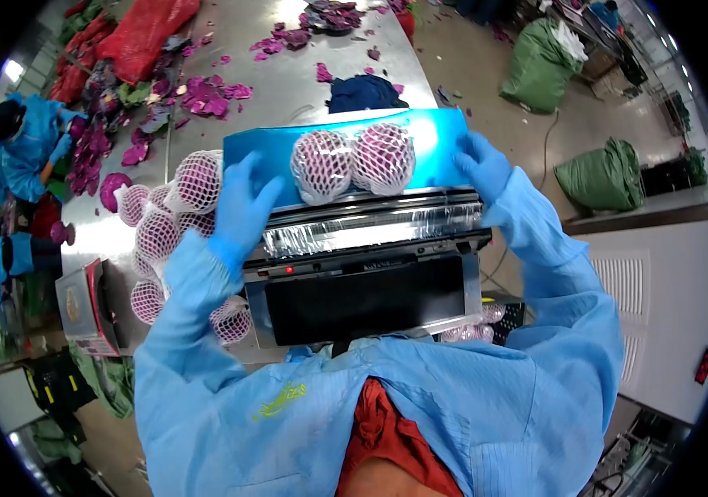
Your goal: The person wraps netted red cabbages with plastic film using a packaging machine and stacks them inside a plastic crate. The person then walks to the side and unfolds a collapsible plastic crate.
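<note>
Left of centre in the frame, the gloved left hand [240, 203] points upward, thumb and fingers spread. Right of centre, the gloved right hand [485, 168] angles inward, fingers loosely bent. Between them, two net-wrapped purple cabbages [321, 166] (practically cheek to cheek) sit on the blue surface [445, 137].

Bright glare, dark fisheye edges.

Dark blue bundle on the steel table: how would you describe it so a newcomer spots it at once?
Find the long steel table, then the shiny bright blue surface with two netted purple heads. Just beyond its far edge lies the crumpled dark blue bundle. Its dark, cloth-like folds set it apart from the purple leaves nearby.
</note>
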Demonstrator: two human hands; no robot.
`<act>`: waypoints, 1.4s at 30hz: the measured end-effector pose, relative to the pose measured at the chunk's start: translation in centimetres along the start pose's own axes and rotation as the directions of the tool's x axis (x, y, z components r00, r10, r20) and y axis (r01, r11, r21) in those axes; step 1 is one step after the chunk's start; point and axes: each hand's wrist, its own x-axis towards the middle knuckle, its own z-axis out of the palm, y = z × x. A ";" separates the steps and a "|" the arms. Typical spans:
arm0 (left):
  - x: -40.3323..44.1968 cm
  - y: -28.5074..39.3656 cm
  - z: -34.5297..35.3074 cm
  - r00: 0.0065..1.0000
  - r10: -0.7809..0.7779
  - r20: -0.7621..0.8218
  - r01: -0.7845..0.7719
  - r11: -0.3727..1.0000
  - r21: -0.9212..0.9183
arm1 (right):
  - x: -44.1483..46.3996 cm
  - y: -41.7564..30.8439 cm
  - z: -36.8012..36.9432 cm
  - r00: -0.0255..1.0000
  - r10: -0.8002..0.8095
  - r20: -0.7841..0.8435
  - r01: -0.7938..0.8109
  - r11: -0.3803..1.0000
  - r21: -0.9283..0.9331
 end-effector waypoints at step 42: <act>6.0 -2.6 4.5 0.905 0.085 0.417 0.216 0.753 -0.621 | 4.8 -5.0 4.7 0.922 -0.338 0.188 0.230 0.870 0.435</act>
